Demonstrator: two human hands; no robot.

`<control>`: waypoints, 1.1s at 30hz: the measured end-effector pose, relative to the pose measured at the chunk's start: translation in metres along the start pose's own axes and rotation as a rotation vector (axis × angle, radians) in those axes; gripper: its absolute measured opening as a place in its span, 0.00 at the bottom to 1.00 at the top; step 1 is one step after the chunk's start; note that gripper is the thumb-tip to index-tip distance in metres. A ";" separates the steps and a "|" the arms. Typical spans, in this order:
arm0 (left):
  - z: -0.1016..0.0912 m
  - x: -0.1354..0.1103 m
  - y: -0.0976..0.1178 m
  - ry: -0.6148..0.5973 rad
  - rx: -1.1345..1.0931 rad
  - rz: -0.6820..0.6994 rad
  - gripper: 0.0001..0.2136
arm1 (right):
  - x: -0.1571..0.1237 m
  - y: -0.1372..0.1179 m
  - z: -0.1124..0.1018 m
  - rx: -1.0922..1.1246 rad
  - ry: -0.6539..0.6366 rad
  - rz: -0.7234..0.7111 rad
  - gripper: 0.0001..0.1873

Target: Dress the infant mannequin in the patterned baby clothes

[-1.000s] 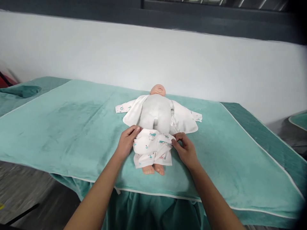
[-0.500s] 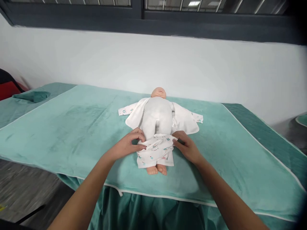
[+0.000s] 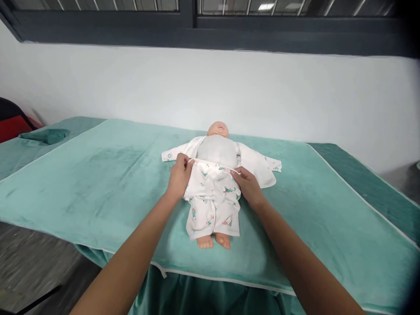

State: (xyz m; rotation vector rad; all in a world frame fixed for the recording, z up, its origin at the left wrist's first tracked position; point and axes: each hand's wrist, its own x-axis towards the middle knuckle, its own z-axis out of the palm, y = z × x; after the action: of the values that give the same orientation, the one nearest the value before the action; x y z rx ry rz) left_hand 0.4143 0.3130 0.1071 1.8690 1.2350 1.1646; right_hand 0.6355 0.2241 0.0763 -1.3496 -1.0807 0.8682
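Doll (image 3: 218,151) lies face up on the teal-covered counter (image 3: 98,183), head toward the wall (image 3: 197,87), feet toward the near edge. Printed trousers (image 3: 213,197) are on the doll's legs, waistband at its waist.

Left hand (image 3: 179,175): fingers curled shut on the waistband at the doll's left-of-view side. Right hand (image 3: 247,186): pinching the waistband on the opposite side, fingers closed on cloth.

Risks, as judged:
- An uneven pull between the two hands could twist the waistband or drag the doll sideways.
- The open white jacket (image 3: 259,168) is spread beneath the doll; its flap could get trapped under the waistband.
- The doll's feet (image 3: 213,240) lie near the counter's front edge; a pull toward the person could slide it closer to that edge.

Clearance: open cover to both sides of the doll and a narrower strip beyond its head. A folded green cloth (image 3: 46,134) lies well apart, far to the left of the doll.
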 end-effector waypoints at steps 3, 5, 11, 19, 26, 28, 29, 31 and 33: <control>0.015 0.016 -0.012 0.076 0.010 -0.041 0.07 | 0.012 -0.002 -0.006 -0.069 -0.012 -0.025 0.22; 0.023 0.019 -0.021 0.021 -0.079 -0.070 0.08 | 0.015 0.001 -0.005 -0.075 0.076 -0.067 0.22; 0.022 0.010 -0.028 -0.249 -0.337 -0.160 0.17 | 0.009 0.013 -0.011 0.021 0.022 -0.015 0.23; -0.002 0.005 -0.026 -0.544 -0.757 -0.450 0.17 | -0.002 0.003 -0.035 0.059 -0.367 -0.028 0.13; -0.006 0.005 -0.040 -0.586 -0.926 -0.434 0.16 | -0.005 -0.003 -0.033 -0.035 -0.457 0.010 0.14; -0.008 0.005 -0.041 -0.583 -0.959 -0.441 0.16 | -0.006 -0.002 -0.034 -0.065 -0.483 0.013 0.14; -0.009 0.006 -0.042 -0.579 -0.974 -0.446 0.16 | -0.006 -0.001 -0.033 -0.073 -0.488 0.010 0.14; -0.010 0.007 -0.043 -0.580 -1.005 -0.452 0.17 | -0.007 0.000 -0.031 -0.070 -0.477 -0.003 0.12; -0.011 0.008 -0.046 -0.585 -1.023 -0.453 0.17 | -0.007 0.002 -0.027 -0.037 -0.433 -0.025 0.12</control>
State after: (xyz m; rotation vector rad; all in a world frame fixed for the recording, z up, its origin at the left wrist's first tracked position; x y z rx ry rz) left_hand 0.3878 0.3378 0.0762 0.9551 0.4977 0.6876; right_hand 0.6594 0.2091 0.0758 -1.2015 -1.4469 1.1593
